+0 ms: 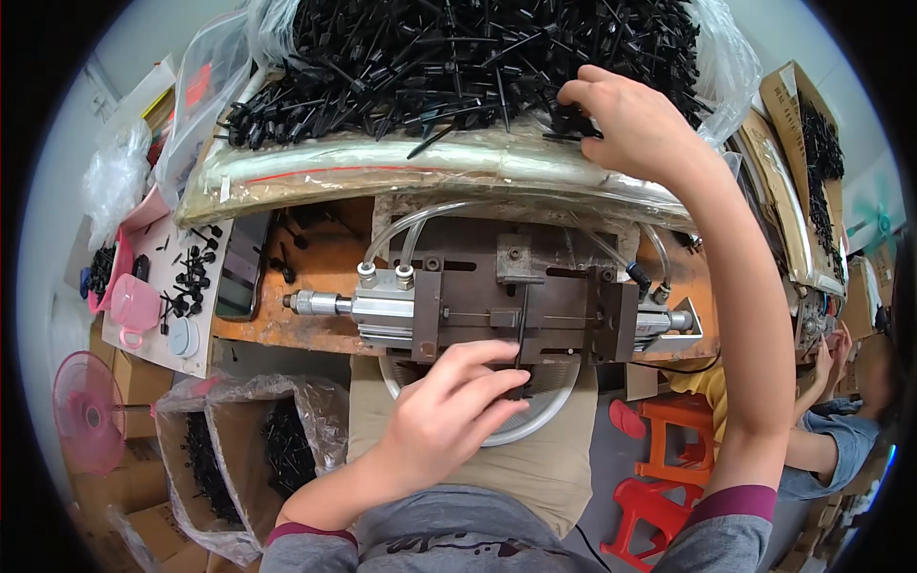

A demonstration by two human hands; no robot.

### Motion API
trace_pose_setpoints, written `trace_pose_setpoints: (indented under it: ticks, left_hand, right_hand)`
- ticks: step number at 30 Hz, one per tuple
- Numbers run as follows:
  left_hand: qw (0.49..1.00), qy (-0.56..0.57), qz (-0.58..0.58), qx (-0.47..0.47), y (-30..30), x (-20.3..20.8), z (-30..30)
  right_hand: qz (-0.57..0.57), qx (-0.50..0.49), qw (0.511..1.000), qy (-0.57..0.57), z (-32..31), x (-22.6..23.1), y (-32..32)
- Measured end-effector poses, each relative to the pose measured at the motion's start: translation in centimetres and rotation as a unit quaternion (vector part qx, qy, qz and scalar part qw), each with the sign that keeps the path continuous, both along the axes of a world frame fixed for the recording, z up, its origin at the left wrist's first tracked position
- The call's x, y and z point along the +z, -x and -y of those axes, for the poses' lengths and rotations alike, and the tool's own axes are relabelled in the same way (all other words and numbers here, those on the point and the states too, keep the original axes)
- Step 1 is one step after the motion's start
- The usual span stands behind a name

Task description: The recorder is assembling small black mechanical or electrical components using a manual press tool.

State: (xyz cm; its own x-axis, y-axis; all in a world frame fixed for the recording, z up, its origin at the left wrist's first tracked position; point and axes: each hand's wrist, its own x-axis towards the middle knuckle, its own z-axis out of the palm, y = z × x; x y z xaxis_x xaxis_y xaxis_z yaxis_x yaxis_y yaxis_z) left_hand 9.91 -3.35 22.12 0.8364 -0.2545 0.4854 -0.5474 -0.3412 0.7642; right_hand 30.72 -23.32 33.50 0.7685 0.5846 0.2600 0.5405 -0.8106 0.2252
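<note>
In the middle, my left hand is closed with its fingertips round a slim black plastic part, which stands lengthwise at the front of a metal clamping fixture. The part's lower end is partly covered by my fingers. Up at the right, my right hand reaches into a large heap of black plastic parts with thin stems. Thumb and fingers curl round one or more of these parts at the heap's near edge; how many is hidden.
Air cylinders with clear hoses flank the fixture. A phone, a pink cup and loose black parts lie left. Lined boxes of black parts stand lower left, a pink fan beside them. Red stools and another person are right.
</note>
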Motion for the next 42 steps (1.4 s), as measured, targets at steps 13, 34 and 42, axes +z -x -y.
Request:
trace_pose_setpoints:
  ticks: [13,34,42]
  left_hand:
    - [0.983,-0.15,0.092,0.043,0.3,-3.0,0.9]
    - [0.968,-0.223,0.1,0.056,-1.0,-2.5,1.6]
    - [0.969,-0.221,0.095,0.055,-1.0,-2.6,1.4]
  right_hand:
    - [-0.103,0.06,0.991,-0.053,2.9,1.6,-1.2]
    - [-0.147,0.054,0.987,-0.049,1.4,0.2,-2.5]
    - [-0.125,0.036,0.953,-0.273,3.4,1.6,-0.3]
